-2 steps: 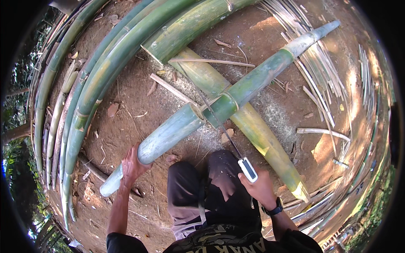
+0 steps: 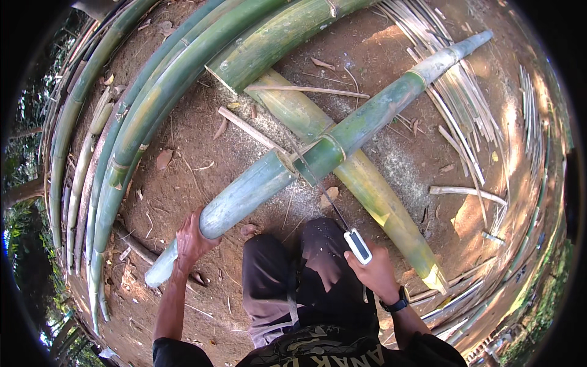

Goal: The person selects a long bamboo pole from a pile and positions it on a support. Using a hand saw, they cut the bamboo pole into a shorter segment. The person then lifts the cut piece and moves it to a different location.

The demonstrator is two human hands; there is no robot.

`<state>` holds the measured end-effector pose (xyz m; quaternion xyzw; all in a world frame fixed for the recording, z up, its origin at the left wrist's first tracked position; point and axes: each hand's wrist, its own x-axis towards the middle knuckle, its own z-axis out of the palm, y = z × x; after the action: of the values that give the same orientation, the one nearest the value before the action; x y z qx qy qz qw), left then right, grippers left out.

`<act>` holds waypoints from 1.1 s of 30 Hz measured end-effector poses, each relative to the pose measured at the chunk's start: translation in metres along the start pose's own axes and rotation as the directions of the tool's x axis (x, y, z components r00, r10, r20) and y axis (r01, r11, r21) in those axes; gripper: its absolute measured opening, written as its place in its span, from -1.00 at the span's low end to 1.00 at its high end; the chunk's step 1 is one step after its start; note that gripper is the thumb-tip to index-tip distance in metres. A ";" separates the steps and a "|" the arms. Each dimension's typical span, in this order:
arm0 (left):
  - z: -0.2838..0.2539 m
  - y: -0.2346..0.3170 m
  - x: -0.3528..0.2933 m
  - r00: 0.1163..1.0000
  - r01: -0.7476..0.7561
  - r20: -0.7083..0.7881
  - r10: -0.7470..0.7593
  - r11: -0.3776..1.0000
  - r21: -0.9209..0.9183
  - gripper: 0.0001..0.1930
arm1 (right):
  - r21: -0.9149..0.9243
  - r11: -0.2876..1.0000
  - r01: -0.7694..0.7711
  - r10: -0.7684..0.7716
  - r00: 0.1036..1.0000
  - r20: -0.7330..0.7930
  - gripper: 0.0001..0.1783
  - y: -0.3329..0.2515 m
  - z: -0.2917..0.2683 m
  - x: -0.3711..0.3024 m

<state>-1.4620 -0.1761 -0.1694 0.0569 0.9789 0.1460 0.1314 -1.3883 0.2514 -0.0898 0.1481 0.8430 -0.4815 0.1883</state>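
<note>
My right hand (image 2: 372,264) is closed around the white handle of a saw (image 2: 357,246). The thin saw blade slants up and away from it, lying across the near end of a green bamboo pole (image 2: 376,122). That pole rests crosswise over a yellowish bamboo pole (image 2: 382,199) on the ground. Beside the blade, a grey-green bamboo length (image 2: 247,191) shows a cut end, apart from the green pole. My left hand (image 2: 194,237) grips this length near its lower part; the palm and some fingers are hidden beneath it.
Long green bamboo poles (image 2: 147,116) lie along the left, and a thick one (image 2: 275,46) crosses the top. Split bamboo strips (image 2: 461,104) are heaped at the upper right. Pale sawdust (image 2: 403,174) and dry leaves (image 2: 164,159) dot the brown soil.
The saw handle has shifted very slightly up and left. My left hand and the bamboo stay where they were.
</note>
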 end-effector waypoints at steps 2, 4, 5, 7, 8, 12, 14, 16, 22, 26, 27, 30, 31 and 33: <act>-0.010 0.009 0.001 0.989 0.093 0.115 -0.091 0.995 -0.017 -0.09 | -0.021 1.000 0.002 -0.002 1.000 -0.007 -0.73 0.001 0.001 -0.002; -0.020 0.015 0.003 0.968 0.160 0.205 -0.147 0.986 -0.046 -0.09 | -0.054 0.998 0.013 -0.015 0.999 -0.034 -0.73 0.001 0.002 -0.005; -0.024 0.016 0.004 0.958 0.181 0.239 -0.161 0.981 -0.067 -0.09 | -0.043 0.999 0.014 -0.017 0.998 -0.057 -0.73 0.007 0.005 -0.005; -0.027 0.016 0.003 0.941 0.209 0.290 -0.176 0.974 -0.087 -0.09 | -0.019 1.000 0.012 -0.014 0.994 -0.104 -0.73 0.021 0.010 -0.005; -0.029 0.014 0.002 0.936 0.216 0.304 -0.181 0.972 -0.087 -0.10 | 0.011 1.000 -0.011 0.012 0.994 -0.110 -0.73 0.026 0.010 -0.005; -0.047 0.024 0.006 0.872 0.323 0.445 -0.203 0.922 -0.213 -0.10 | 0.072 0.994 -0.078 0.085 0.991 -0.106 -0.74 0.030 0.008 -0.005; -0.051 0.022 0.006 0.862 0.323 0.474 -0.178 0.915 -0.243 -0.09 | 0.083 0.992 -0.091 0.099 0.990 -0.101 -0.73 0.031 0.009 -0.004; -0.056 0.025 0.007 0.850 0.339 0.502 -0.158 0.894 -0.292 -0.07 | 0.038 0.996 -0.078 0.082 0.989 -0.123 -0.74 0.027 0.010 -0.006; -0.071 0.038 0.013 0.796 0.438 0.601 -0.070 0.752 -0.493 0.03 | 0.170 0.978 -0.123 0.154 0.971 -0.182 -0.74 0.040 0.016 -0.006; -0.056 0.071 0.038 0.855 0.339 0.518 0.018 0.736 -0.586 0.14 | 0.132 0.988 -0.080 0.110 0.964 -0.241 -0.74 0.047 0.015 -0.005; -0.050 0.097 0.058 0.839 0.359 0.543 0.037 0.712 -0.603 0.15 | 0.172 0.974 -0.148 0.186 0.956 -0.229 -0.74 0.043 0.010 -0.007; -0.023 0.153 0.118 0.841 0.301 0.537 0.065 0.768 -0.565 0.15 | 0.245 0.940 -0.239 0.297 0.924 -0.239 -0.76 0.037 -0.001 -0.006; -0.021 0.158 0.122 0.835 0.305 0.540 0.105 0.729 -0.613 0.12 | 0.232 0.948 -0.217 0.281 0.914 -0.294 -0.76 0.060 -0.005 -0.008; -0.027 0.152 0.124 0.830 0.329 0.539 0.142 0.657 -0.679 0.07 | 0.246 0.955 -0.164 0.248 0.895 -0.370 -0.76 0.075 -0.011 -0.003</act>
<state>-1.5773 -0.0205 -0.1282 -0.0159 0.7510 0.5049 0.4253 -1.3552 0.2978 -0.1395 0.3503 0.7879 -0.5042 0.0473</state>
